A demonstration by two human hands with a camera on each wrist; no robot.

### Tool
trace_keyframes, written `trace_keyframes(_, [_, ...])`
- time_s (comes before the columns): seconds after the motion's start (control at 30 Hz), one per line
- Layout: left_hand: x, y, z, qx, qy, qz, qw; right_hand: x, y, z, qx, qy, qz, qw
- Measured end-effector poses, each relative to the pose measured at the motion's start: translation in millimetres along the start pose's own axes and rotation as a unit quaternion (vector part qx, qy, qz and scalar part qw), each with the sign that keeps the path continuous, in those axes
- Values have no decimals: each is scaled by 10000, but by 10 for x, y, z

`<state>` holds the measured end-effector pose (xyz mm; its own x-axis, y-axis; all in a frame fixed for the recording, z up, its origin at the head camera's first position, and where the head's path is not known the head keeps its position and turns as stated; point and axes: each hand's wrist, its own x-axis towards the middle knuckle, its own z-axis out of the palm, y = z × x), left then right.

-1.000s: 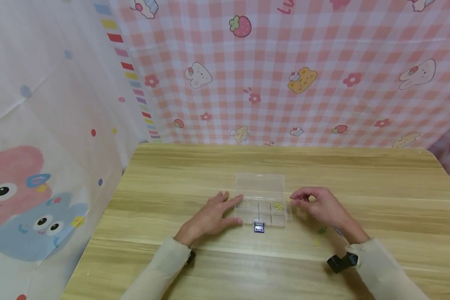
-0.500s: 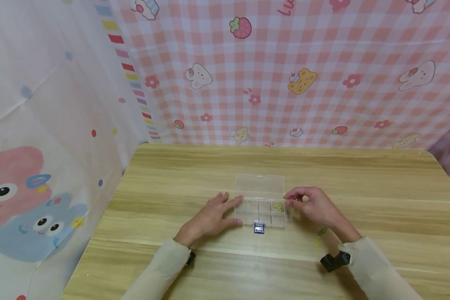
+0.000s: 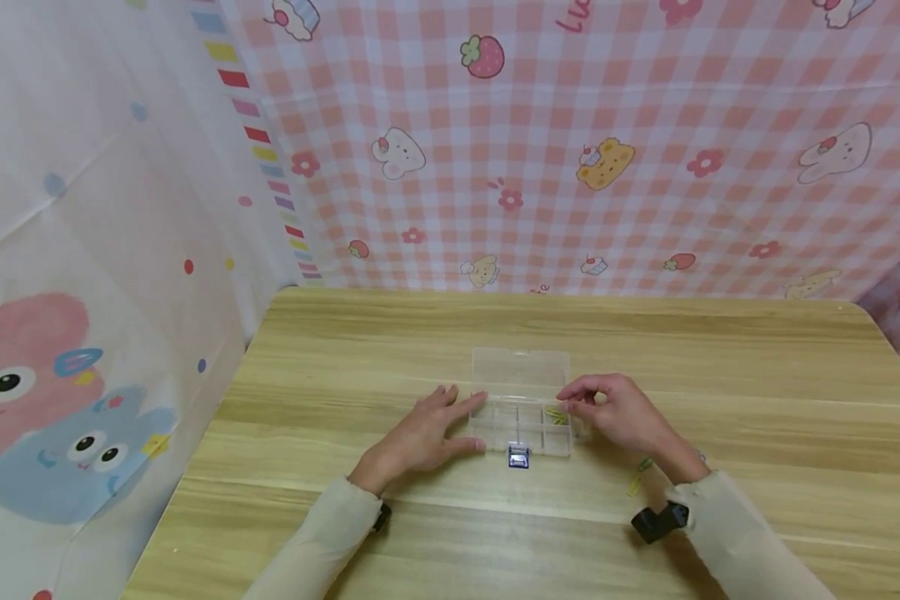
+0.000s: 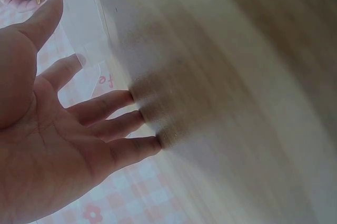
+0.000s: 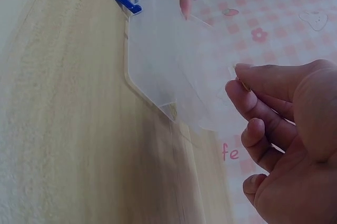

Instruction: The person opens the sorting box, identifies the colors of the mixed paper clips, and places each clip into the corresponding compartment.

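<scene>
A clear plastic box [image 3: 506, 436] with small compartments stands with its lid [image 3: 521, 372] folded back and a blue latch [image 3: 519, 457] at its front. Yellow paper clips [image 3: 555, 415] lie in its back right compartment. My right hand [image 3: 621, 412] is at that corner, thumb and forefinger pinching a yellow paper clip [image 5: 244, 85], mostly hidden by the fingertips. On the box's left side, my left hand [image 3: 423, 433] has its fingers spread, forefinger and thumb touching the box. Its other fingertips [image 4: 152, 142] rest on the table in the left wrist view.
Near my right wrist lie a green paper clip [image 3: 645, 463], a yellow paper clip [image 3: 634, 486] and a small blue piece [image 3: 701, 456], partly hidden by the forearm. The wooden table [image 3: 390, 333] ends at a pink checked cloth [image 3: 532, 225].
My right hand has moved left with the yellow paper clip, from beside the box to over its back right corner. The left hand and the box have stayed in place.
</scene>
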<state>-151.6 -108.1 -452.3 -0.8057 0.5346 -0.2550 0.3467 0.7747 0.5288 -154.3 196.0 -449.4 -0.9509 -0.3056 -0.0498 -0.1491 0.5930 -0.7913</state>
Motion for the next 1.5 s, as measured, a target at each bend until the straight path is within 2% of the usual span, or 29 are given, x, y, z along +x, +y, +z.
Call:
trace_keyframes(0.27, [5, 0, 1, 18, 16, 39, 10000, 3, -7, 14, -102, -18, 17, 9999])
trace_keyframes(0.43, [6, -3, -1, 9, 0, 35, 10000, -25, -3, -22, -180, -9, 165, 9997])
trace_keyframes(0.57, [1, 1, -5, 7, -26, -4, 10000, -58, 25, -62, -262, 17, 127, 9996])
trace_keyframes(0.77, [-1, 6, -7, -13, -20, 10, 10000, -128, 66, -135, -226, 6, 116, 9997])
trace_keyframes(1.0, [1, 4, -5, -3, -28, -10, 10000, -231, 120, -230, -239, -167, -170, 9994])
trace_keyframes(1.5, [-7, 15, -22, -17, -28, 16, 10000, -426, 300, -347, -297, -202, -65, 9993])
